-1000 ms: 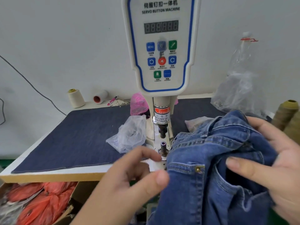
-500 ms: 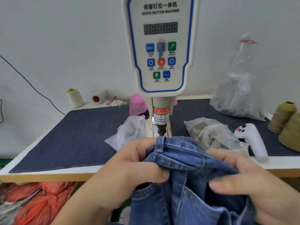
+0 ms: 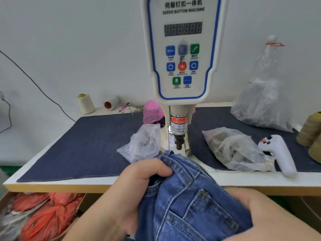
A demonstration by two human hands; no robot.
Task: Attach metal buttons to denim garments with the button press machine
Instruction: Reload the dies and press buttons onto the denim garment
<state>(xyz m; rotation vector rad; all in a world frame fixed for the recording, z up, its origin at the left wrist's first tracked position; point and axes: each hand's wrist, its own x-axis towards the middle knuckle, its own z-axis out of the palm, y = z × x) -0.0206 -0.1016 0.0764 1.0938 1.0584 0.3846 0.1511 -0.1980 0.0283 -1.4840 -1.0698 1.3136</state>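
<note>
Denim garment point(image 3: 189, 202), a bunched blue pair of jeans with tan stitching, sits low in the centre of the frame, its top edge just in front of the white servo button press machine point(image 3: 182, 66). At lower left, the left hand point(image 3: 139, 185) grips the waistband, fingers curled over it. At lower right, the right hand point(image 3: 260, 209) holds the fabric from beneath. Fingers near the black punch point(image 3: 178, 145) risk pinching; bunched cloth could misplace the button.
</note>
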